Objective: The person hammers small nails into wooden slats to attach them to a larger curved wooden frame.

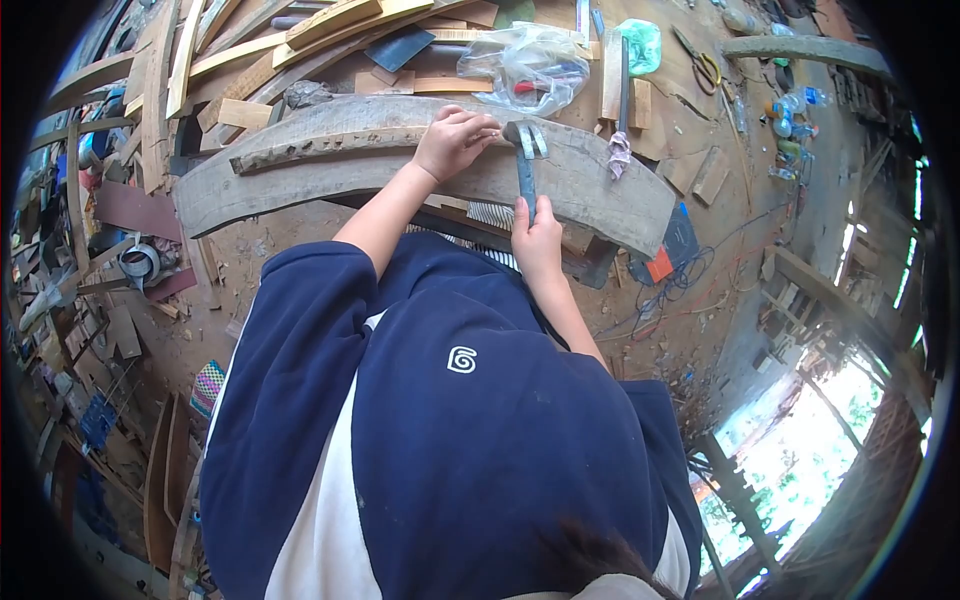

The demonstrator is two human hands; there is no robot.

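Head view — grey plank (590,190), littered floor (285,228)

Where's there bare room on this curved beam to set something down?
The curved beam is bare at its left end, beyond the wooden strip, and between the hammer and the pink-wrapped rod. It's crowded mid-beam around the left hand and hammer, and behind, with planks and a plastic bag.
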